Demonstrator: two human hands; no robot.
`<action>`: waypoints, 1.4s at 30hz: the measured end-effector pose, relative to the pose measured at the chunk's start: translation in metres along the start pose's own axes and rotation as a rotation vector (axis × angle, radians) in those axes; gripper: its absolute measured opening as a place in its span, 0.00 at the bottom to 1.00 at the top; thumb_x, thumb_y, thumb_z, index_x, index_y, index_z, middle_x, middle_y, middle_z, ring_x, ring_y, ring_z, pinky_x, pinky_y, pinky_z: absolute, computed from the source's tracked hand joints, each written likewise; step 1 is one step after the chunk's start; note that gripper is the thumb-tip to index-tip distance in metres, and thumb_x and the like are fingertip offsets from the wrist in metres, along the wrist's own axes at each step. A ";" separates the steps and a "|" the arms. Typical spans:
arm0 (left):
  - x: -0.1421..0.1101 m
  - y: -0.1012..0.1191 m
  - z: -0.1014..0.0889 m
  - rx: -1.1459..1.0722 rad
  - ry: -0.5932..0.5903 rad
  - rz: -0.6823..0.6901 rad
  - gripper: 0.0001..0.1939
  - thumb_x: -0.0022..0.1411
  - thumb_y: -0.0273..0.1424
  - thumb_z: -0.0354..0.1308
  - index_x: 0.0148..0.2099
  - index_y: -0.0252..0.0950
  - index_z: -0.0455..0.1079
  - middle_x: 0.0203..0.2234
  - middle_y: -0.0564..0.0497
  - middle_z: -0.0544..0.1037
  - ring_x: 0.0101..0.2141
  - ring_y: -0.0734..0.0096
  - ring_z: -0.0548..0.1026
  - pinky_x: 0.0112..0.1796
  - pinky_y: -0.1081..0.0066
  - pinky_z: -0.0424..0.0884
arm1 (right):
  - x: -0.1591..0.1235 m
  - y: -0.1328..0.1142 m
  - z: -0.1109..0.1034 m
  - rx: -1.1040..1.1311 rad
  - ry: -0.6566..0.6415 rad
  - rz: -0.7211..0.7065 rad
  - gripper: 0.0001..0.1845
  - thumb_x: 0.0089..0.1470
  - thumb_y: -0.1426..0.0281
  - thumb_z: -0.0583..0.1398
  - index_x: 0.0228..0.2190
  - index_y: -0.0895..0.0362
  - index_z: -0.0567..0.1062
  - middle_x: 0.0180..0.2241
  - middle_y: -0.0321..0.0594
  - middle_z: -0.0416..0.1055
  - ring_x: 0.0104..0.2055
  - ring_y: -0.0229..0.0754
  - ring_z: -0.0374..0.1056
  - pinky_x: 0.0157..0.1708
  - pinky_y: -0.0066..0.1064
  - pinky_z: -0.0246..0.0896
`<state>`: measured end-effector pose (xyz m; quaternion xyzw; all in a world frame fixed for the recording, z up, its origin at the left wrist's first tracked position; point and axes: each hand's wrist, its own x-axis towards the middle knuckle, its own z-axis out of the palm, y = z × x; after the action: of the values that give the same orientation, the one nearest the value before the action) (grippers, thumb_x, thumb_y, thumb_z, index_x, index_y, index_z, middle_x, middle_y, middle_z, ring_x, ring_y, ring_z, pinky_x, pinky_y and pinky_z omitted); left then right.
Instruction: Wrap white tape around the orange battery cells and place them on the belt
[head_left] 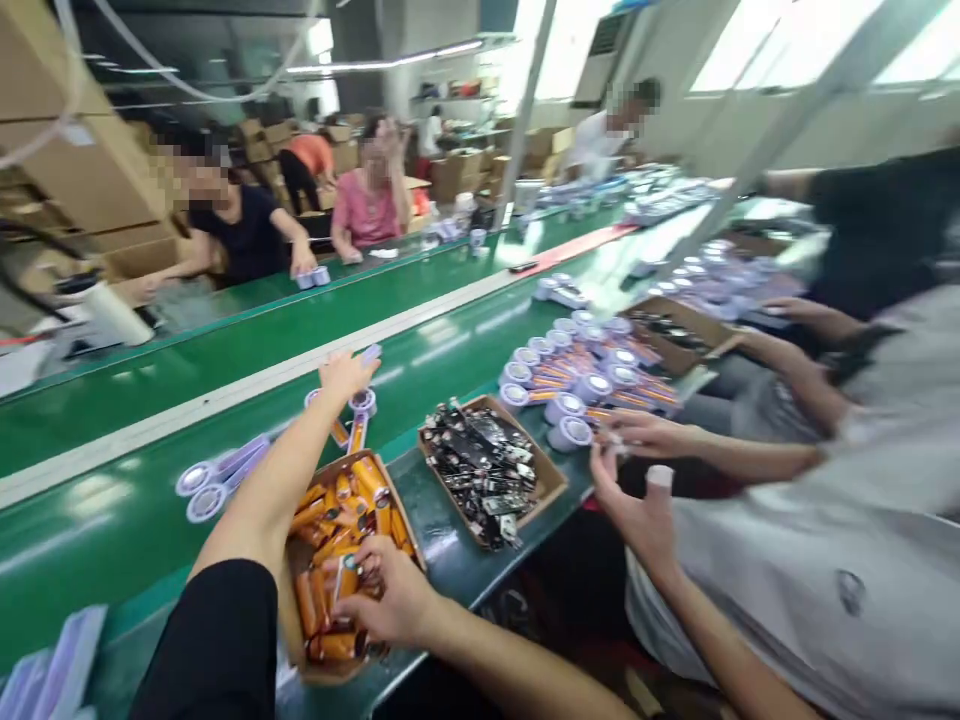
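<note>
My left hand point(349, 378) stretches out over the green belt, its fingers closed on a pale purple plastic piece point(370, 353), mostly hidden by the hand. Just below that hand lie purple round-headed housings point(363, 402) with orange cells in their handles. My right hand point(397, 592) is in a cardboard box point(411, 535) of orange cylindrical batteries point(330, 530). Its thumb and fingers pinch one orange battery point(346, 578), tilted upward above the others.
Right of the batteries stands a box of black circuit parts point(480, 460). More purple housings point(236, 470) lie on the belt point(97, 500). At my right, a co-worker's hands point(637, 480) work beside a pile of housings point(570, 380). Other people sit across the belt.
</note>
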<state>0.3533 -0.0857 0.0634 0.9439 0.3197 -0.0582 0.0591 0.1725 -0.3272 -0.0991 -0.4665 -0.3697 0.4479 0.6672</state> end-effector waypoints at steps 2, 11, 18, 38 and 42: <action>0.024 0.014 0.000 0.037 -0.058 -0.016 0.28 0.72 0.43 0.49 0.61 0.31 0.75 0.59 0.33 0.72 0.61 0.45 0.69 0.60 0.49 0.69 | 0.016 0.014 -0.006 0.020 -0.014 0.048 0.47 0.09 0.68 0.76 0.32 0.49 0.56 0.40 0.10 0.80 0.41 0.61 0.78 0.38 0.51 0.75; -0.119 -0.141 -0.016 0.171 0.069 0.240 0.19 0.68 0.31 0.49 0.50 0.35 0.80 0.60 0.42 0.67 0.60 0.55 0.62 0.65 0.52 0.64 | -0.004 -0.030 0.004 0.108 0.137 0.000 0.36 0.31 0.57 0.77 0.41 0.41 0.67 0.46 0.21 0.82 0.46 0.53 0.81 0.49 0.51 0.79; -0.308 -0.233 0.059 -0.036 -0.158 0.091 0.18 0.66 0.23 0.51 0.48 0.33 0.81 0.55 0.42 0.73 0.60 0.64 0.64 0.66 0.59 0.66 | -0.001 -0.092 -0.003 -0.210 0.132 -0.135 0.17 0.54 0.58 0.71 0.43 0.49 0.75 0.48 0.43 0.82 0.54 0.53 0.78 0.56 0.50 0.76; -0.312 -0.238 0.101 -0.409 0.078 -0.154 0.22 0.77 0.40 0.44 0.58 0.40 0.76 0.55 0.50 0.76 0.57 0.71 0.74 0.59 0.73 0.69 | 0.119 -0.073 0.116 -1.664 -0.688 0.000 0.23 0.69 0.62 0.60 0.60 0.58 0.72 0.46 0.60 0.79 0.50 0.63 0.78 0.47 0.46 0.71; -0.303 -0.237 0.107 -0.430 0.108 -0.144 0.21 0.76 0.38 0.45 0.54 0.36 0.77 0.50 0.46 0.77 0.55 0.71 0.73 0.59 0.72 0.69 | 0.131 -0.078 0.124 -1.743 -0.824 0.003 0.25 0.68 0.54 0.59 0.60 0.53 0.75 0.50 0.58 0.78 0.52 0.65 0.77 0.48 0.50 0.71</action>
<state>-0.0387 -0.0954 -0.0154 0.8861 0.3939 0.0580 0.2373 0.1223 -0.1804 0.0217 -0.6048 -0.7771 0.1454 -0.0961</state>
